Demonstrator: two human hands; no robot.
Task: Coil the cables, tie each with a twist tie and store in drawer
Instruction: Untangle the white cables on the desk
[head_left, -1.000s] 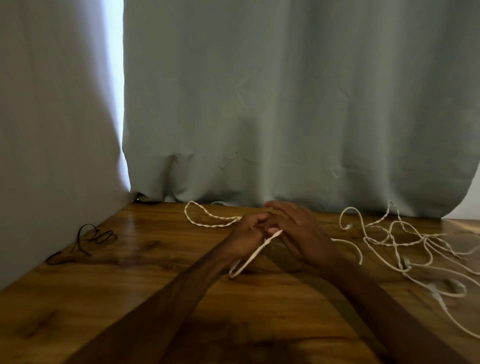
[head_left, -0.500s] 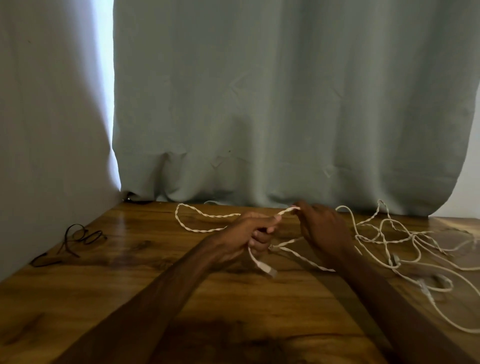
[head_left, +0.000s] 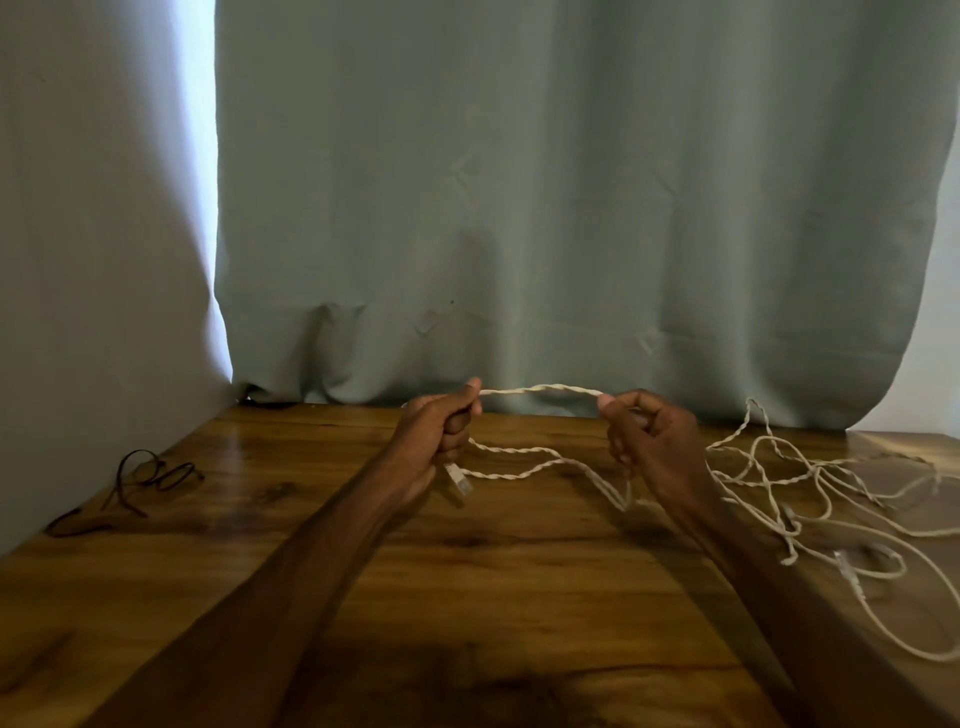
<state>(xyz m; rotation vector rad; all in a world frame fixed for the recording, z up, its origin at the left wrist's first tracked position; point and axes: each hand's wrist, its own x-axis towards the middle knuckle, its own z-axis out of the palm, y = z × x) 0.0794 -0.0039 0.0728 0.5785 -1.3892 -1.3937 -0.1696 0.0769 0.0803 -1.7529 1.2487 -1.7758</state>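
A white twisted cable (head_left: 540, 389) is stretched between my two hands above the wooden table (head_left: 467, 597). My left hand (head_left: 436, 441) is closed on it near one end, and its plug (head_left: 460, 480) hangs below the fist. My right hand (head_left: 649, 441) pinches the cable about a forearm's length to the right. More of the same cable sags in loops (head_left: 519, 467) between and under my hands. A loose tangle of white cables (head_left: 831, 493) lies on the table at the right.
Thin dark ties or wires (head_left: 150, 475) lie on the table at the far left by the wall. A grey-green curtain (head_left: 519, 208) hangs behind the table's back edge. No drawer is in view.
My hands have risen off the table and moved apart, drawing a length of the white cable taut between them. The camera has tipped up a little.
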